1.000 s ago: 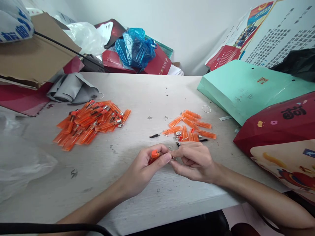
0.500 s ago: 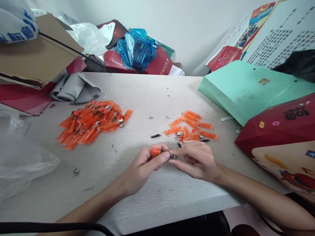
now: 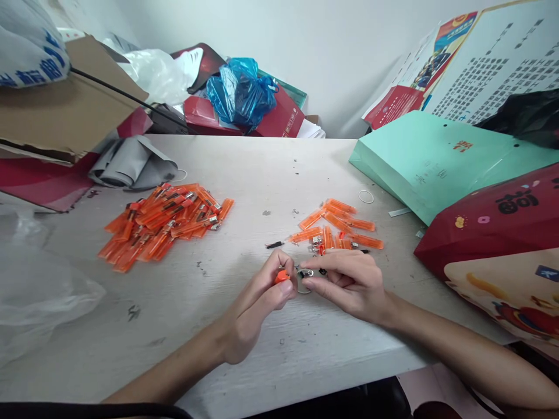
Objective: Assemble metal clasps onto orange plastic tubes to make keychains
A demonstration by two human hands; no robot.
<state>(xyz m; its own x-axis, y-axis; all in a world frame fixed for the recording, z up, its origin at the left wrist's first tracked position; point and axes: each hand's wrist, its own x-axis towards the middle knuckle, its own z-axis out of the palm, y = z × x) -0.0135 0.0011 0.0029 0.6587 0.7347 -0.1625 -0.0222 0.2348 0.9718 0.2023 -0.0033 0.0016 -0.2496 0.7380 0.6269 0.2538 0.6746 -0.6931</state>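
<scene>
My left hand (image 3: 266,294) is closed around a lighter, of which only the orange thumb button (image 3: 282,276) shows; its body is hidden by the fingers. My right hand (image 3: 351,282) pinches a small metal lighter cap (image 3: 305,272) between thumb and forefinger, a short gap from the left fingertips. Just behind the right hand lies a loose group of orange see-through lighter bodies (image 3: 336,221), with small metal and black parts among them. To the left is a larger heap of orange lighters (image 3: 163,224). One small black part (image 3: 275,245) sits alone beyond my left hand.
A white rubber band (image 3: 365,196) lies near a green paper bag (image 3: 414,157) and a red bag (image 3: 489,233) on the right. At left are a clear plastic bag (image 3: 39,291), a rolled grey sheet (image 3: 133,163) and a cardboard box (image 3: 82,99). A blue plastic bag (image 3: 242,93) rests at the back.
My hands have drawn slightly apart. The metal cap, previously touching the left thumb, is now in the right fingers, separate from the left hand. The view has shifted slightly.
</scene>
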